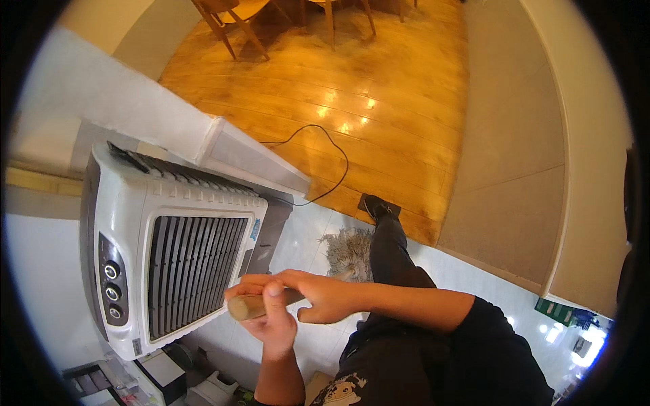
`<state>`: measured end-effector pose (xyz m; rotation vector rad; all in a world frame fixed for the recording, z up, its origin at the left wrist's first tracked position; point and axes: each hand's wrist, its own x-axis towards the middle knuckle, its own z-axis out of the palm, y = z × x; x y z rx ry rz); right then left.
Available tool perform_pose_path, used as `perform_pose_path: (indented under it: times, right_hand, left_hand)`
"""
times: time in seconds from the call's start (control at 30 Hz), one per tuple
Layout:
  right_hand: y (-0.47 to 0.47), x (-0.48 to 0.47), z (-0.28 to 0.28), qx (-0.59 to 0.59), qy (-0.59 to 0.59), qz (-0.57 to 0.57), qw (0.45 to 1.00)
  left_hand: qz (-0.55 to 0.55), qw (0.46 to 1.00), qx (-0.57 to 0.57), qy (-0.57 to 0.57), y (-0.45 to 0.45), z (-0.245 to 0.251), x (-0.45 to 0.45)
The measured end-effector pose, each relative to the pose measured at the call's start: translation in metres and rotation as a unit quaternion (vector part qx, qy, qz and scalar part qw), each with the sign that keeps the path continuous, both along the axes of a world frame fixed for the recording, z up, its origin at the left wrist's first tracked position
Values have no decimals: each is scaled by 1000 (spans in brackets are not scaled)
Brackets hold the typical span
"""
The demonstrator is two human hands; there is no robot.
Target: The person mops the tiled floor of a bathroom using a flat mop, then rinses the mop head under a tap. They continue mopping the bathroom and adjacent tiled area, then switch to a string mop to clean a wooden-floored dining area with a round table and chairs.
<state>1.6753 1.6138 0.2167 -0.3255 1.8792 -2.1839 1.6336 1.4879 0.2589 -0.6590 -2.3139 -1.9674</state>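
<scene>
The rounded upper end of a wooden mop handle (245, 306) points up toward me. My left hand (274, 317) is wrapped around it just below that end, thumb laid across. Right beside it, my right hand (325, 297) grips the same handle, its fingers partly overlapping the left ones. Farther down, the shaft runs away beneath my right hand to a grey string mop head (350, 248). The mop head rests with its strands spread on the pale tile floor (299, 243), next to my black-trousered leg (393, 243).
A large white air cooler (122, 203) with knobs stands at left. A black cable (347, 162) loops over the wooden floor (396, 122). My shoe (376, 205) is at the tile-wood border. Wooden chairs (244, 30) stand beyond; a wall (508, 152) runs along the right.
</scene>
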Motion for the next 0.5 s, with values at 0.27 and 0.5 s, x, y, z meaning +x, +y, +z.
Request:
perform_pose_path:
  times: [0.27, 0.5]
  right_hand:
    - [-31, 99, 141, 163, 236, -166, 943]
    - [-128, 328, 163, 792, -120, -121, 587]
  left_hand:
    - [-61, 938, 204, -273, -42, -47, 115]
    - [-352, 936, -17, 5, -88, -229, 274]
